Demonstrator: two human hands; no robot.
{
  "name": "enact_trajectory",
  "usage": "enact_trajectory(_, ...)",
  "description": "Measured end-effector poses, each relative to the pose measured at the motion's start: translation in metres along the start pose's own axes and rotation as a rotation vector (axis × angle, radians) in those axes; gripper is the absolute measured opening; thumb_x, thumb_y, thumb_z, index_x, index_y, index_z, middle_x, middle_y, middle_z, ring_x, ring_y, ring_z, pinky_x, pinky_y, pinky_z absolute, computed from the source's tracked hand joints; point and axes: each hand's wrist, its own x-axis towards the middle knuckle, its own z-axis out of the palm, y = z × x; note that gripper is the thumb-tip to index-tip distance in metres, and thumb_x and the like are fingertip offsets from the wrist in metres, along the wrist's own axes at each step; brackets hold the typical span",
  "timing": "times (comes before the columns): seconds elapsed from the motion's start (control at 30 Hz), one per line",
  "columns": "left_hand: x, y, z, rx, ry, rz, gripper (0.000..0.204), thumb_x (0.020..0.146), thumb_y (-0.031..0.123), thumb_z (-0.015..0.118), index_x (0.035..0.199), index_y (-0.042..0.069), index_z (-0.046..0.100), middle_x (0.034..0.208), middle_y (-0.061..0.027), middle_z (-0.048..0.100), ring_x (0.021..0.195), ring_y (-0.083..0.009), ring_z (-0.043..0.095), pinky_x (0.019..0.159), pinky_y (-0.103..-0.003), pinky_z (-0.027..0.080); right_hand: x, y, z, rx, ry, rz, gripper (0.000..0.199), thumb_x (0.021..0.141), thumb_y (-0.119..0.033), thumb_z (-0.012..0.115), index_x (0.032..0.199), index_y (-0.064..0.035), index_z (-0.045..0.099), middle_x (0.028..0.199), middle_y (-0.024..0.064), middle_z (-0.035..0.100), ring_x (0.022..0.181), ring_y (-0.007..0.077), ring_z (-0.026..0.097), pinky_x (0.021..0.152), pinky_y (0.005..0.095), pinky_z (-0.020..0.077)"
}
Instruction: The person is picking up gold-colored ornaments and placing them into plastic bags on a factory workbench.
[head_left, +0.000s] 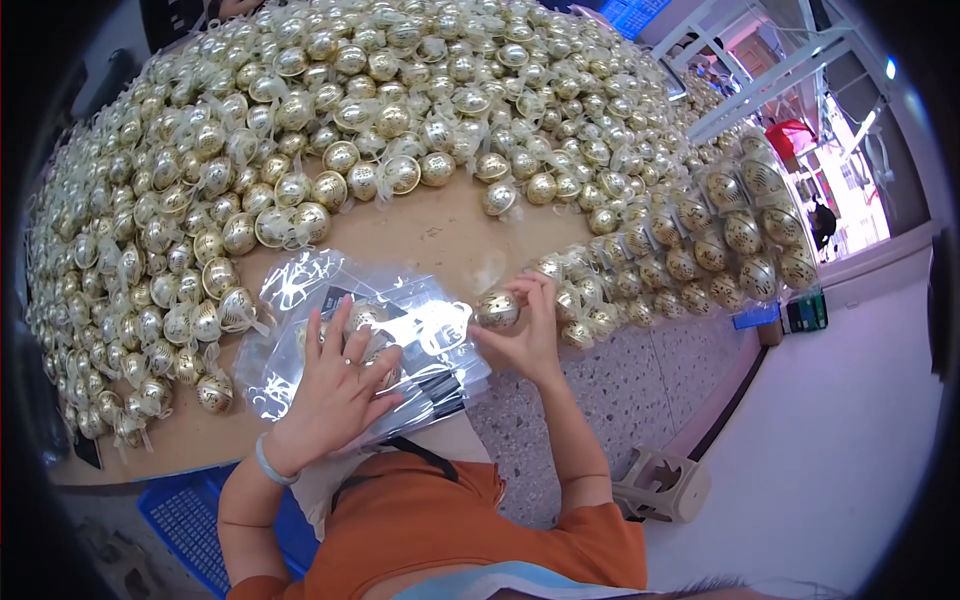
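My left hand (345,385) lies with fingers spread on a stack of clear plastic bags (285,325) at the table's near edge. Some gold balls (365,318) show partly beneath its fingers; I cannot tell whether they are inside a bag. At the bags' right side, my right hand (532,325) grips a shiny gold ball (497,310) with dark printed marks between thumb and fingers. Just beyond that hand, more gold balls (575,333) with pale ribbons touch the end of a packed row.
A huge heap of ribboned gold balls (400,110) covers the far and left table. Rows of balls in clear packs (700,255) extend right. Brown tabletop (430,225) shows in the middle. Below are a blue crate (185,525) and a plastic stool (665,487).
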Motion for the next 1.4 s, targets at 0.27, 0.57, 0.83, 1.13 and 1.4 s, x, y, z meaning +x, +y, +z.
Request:
enact_trajectory(0.27, -0.002, -0.006, -0.001, -0.077, 0.032, -0.022, 0.068, 0.083, 0.045, 0.073, 0.141, 0.018, 0.05, 0.125, -0.0187, 0.051, 0.139, -0.0479, 0.031, 0.114, -0.069, 0.013, 0.012, -0.017, 0.021, 0.429, -0.488, 0.066, 0.065, 0.079, -0.028, 0.085, 0.132, -0.0064, 0.054, 0.116, 0.0114, 0.055, 0.11, 0.0261, 0.053, 0.096, 0.037, 0.0432)
enact_trajectory(0.57, -0.002, -0.004, -0.005, -0.079, -0.009, -0.018, 0.083, 0.083, 0.046, 0.072, 0.154, 0.019, 0.037, 0.126, -0.0185, 0.05, 0.136, -0.0467, 0.034, 0.113, -0.069, 0.015, 0.031, -0.011, -0.026, -0.158, -0.456, -0.187, 0.062, 0.08, -0.023, 0.081, 0.132, -0.0015, 0.054, 0.115, 0.0127, 0.057, 0.111, 0.0265, 0.054, 0.1, 0.0371, 0.0422)
enact_trajectory(0.83, -0.003, -0.006, 0.001, -0.098, 0.039, 0.006, 0.082, 0.084, 0.044, 0.072, 0.153, 0.019, 0.037, 0.125, -0.0185, 0.05, 0.136, -0.047, 0.033, 0.113, -0.069, 0.015, 0.035, -0.03, 0.023, 0.528, -0.882, 0.232, 0.068, 0.08, -0.011, 0.083, 0.137, -0.0025, 0.048, 0.128, 0.0085, 0.056, 0.126, 0.019, 0.053, 0.108, 0.0364, 0.042)
enact_trajectory(1.13, 0.002, -0.003, -0.002, 0.024, -0.054, 0.061, 0.064, 0.081, 0.039, 0.075, 0.141, 0.027, 0.056, 0.15, -0.0048, 0.045, 0.142, -0.0466, 0.028, 0.111, -0.071, 0.017, 0.027, -0.037, 0.05, 0.725, -0.519, 0.481, 0.057, 0.071, 0.004, 0.086, 0.123, -0.0003, 0.064, 0.119, 0.0098, 0.068, 0.109, 0.0195, 0.066, 0.096, 0.0342, 0.0555)
enact_trajectory(1.4, 0.001, 0.003, -0.002, 0.106, -0.076, 0.063, 0.061, 0.087, 0.042, 0.067, 0.142, 0.021, 0.054, 0.16, 0.0047, 0.035, 0.142, -0.0471, 0.029, 0.11, -0.074, 0.015, 0.22, 0.026, 0.045, -0.323, -0.012, -0.256, 0.074, 0.078, -0.022, 0.084, 0.141, -0.0031, 0.05, 0.14, 0.0189, 0.055, 0.128, 0.0309, 0.055, 0.106, 0.0412, 0.0463)
